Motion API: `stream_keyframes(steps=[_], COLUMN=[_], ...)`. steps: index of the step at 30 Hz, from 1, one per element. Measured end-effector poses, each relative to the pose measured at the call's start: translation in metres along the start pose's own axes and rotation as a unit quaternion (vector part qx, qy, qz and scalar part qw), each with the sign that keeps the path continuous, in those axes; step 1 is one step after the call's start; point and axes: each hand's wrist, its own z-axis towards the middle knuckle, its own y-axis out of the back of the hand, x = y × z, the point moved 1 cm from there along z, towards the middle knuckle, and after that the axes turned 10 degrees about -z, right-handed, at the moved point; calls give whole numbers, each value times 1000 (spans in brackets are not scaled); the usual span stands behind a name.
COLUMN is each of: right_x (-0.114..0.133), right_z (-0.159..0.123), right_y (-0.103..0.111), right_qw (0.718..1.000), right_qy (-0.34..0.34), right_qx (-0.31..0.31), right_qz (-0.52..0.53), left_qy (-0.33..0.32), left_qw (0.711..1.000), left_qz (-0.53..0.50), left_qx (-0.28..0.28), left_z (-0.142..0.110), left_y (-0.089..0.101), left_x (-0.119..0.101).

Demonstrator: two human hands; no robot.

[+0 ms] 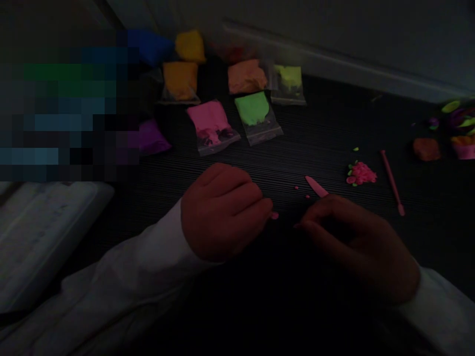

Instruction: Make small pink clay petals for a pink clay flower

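Note:
My left hand (226,212) is closed, its fingertips pinching a small flat pink clay piece (274,215). Opposite it, my right hand (359,242) pinches a tiny pink clay bit (297,226) between thumb and forefinger. A pink plastic clay knife (316,186) lies just beyond the right fingers, its other end hidden behind them. Two tiny pink clay balls (302,192) rest on the dark table between the hands. To the right stands a small pink clay flower cluster (362,173) with green leaf bits at its edge. A pink modelling stick (392,183) lies beside it.
Several clay bags, including pink (211,123), green (256,112), orange (181,80) and peach (247,76), lie at the back. A brownish clay lump (426,149) and coloured clay pieces (462,126) sit far right. A white object (48,237) occupies the left.

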Motion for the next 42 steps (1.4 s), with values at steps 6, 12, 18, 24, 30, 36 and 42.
stream_keyframes(steps=[6,12,18,24,30,36,42], right_x=[2,1,0,0,0,0,0], right_z=[6,8,10,12,12,12,12], right_y=[-12,-19,-22,-22,-23,-24,-25], right_qw=[992,981,974,973,973,972,974], right_qy=[51,71,81,79,80,79,79], right_qx=[-40,-79,-90,-84,-89,-89,-94], right_qz=[-111,-163,-192,-201,-200,-202,-192], left_qy=[27,62,89,91,92,86,86], left_qw=[999,994,991,991,990,991,991], left_qz=[1,-59,-78,-67,-66,-62,-59], left_qx=[38,61,63,69,79,82,81], left_z=[0,3,3,4,4,4,4], left_y=[-2,-7,-12,-14,-15,-15,-16], left_x=[0,-3,-3,-3,-3,-3,-3])
